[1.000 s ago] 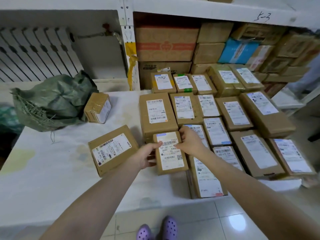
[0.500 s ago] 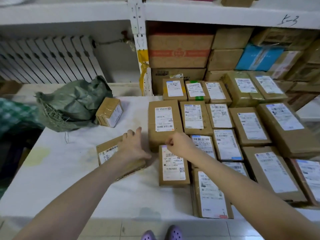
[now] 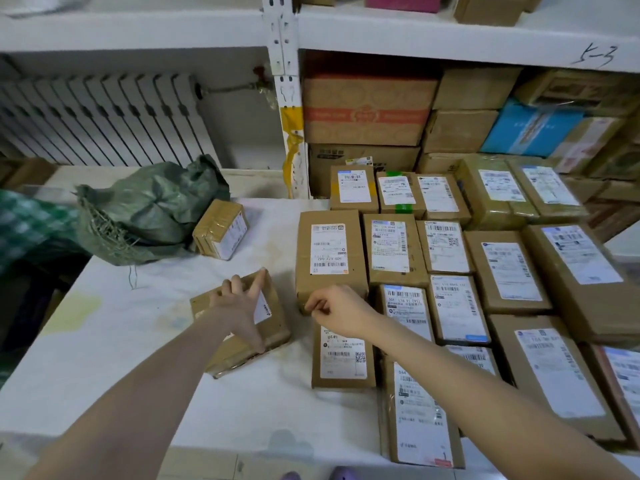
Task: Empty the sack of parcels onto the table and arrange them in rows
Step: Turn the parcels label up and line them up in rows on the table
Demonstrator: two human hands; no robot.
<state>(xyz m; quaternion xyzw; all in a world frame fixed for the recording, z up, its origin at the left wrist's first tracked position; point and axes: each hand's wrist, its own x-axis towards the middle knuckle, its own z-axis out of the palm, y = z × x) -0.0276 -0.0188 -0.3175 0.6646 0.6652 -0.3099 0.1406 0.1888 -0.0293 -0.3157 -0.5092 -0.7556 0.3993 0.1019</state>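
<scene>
A crumpled green woven sack lies at the back left of the white table. One small taped parcel rests against it. Several labelled brown parcels lie in rows across the right half. My left hand is spread over a loose, skewed parcel in the middle, with fingers at its far edge and thumb at its near side. My right hand hovers loosely curled and holds nothing. It is just above a small parcel at the left end of the rows.
A white shelf unit with stacked cartons stands right behind the rows. Its post rises at the table's back edge. A radiator lines the wall at the back left. Green checked cloth lies off the table's left side.
Both hands let go of the small parcel, which now lies at the left end of the rows. My left hand moved left onto the loose skewed parcel. The camera came closer.
</scene>
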